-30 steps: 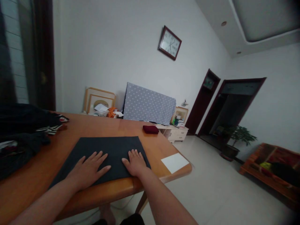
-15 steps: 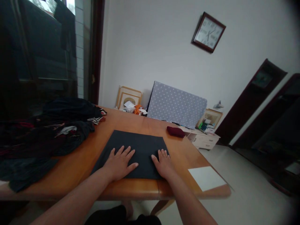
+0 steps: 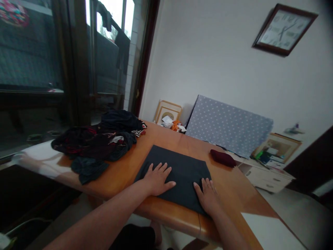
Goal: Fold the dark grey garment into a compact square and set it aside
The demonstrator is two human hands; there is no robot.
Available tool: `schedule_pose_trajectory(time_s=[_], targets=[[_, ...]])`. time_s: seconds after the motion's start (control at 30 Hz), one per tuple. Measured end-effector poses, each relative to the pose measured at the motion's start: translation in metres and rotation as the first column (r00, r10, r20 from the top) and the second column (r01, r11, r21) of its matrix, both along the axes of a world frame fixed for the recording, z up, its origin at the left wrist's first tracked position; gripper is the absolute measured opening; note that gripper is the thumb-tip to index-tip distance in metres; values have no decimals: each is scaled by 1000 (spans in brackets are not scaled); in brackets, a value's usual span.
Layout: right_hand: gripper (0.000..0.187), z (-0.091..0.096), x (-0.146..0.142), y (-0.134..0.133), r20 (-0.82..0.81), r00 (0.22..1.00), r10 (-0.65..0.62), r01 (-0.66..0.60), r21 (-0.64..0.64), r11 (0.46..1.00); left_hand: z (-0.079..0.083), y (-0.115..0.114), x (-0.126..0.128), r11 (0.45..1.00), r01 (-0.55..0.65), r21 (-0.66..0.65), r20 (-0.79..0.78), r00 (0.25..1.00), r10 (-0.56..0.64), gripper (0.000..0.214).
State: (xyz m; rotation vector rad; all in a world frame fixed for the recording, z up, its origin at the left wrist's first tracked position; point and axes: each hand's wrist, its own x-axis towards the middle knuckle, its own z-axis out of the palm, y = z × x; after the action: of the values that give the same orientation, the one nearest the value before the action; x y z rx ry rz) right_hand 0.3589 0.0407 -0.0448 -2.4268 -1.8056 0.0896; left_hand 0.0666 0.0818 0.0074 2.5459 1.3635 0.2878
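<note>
The folded dark cloth (image 3: 179, 173) lies flat on the wooden worktop (image 3: 229, 184). The left hand (image 3: 157, 178) and right hand (image 3: 208, 196) press on it, both hands open-palmed and gripping nothing. A clothes heap (image 3: 99, 142) sits nearby.

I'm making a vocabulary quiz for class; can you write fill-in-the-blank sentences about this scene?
1. The left hand and right hand lie flat on the dark folded cloth, which rests on a wooden ____.
2. The pile of clothes lies to the cloth's ____ side.
3. A ____ hangs high on the wall.
Missing words: table; left; clock.
</note>
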Motion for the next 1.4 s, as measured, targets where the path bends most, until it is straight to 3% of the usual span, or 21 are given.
schedule_pose_trajectory(time_s=[0.17,0.33,0.53,0.9,1.07,1.4], targets=[[85,1,-2,-3,29,1000,8,-8,-6,1000,1,8,-22,992,-118,54,5,993,118,92],[72,8,-7,-11,63,997,49,-48,-19,999,-5,6,-35,994,-103,42,-28,994,104,94],[63,15,-13,-17,90,994,57,-55,-22,998,5,26,-41,994,-112,2,-8,994,112,96],[74,11,-11,-14,31,999,36,-36,11,999,-13,41,-55,982,-166,86,-26,985,168,93],[85,7,-9,-7,7,1000,-8,8,0,1000,-12,43,-53,982,-159,99,-41,986,164,92],[81,15,-4,-6,-93,996,-4,4,4,1000,-8,47,-51,984,-157,84,-117,979,167,90]])
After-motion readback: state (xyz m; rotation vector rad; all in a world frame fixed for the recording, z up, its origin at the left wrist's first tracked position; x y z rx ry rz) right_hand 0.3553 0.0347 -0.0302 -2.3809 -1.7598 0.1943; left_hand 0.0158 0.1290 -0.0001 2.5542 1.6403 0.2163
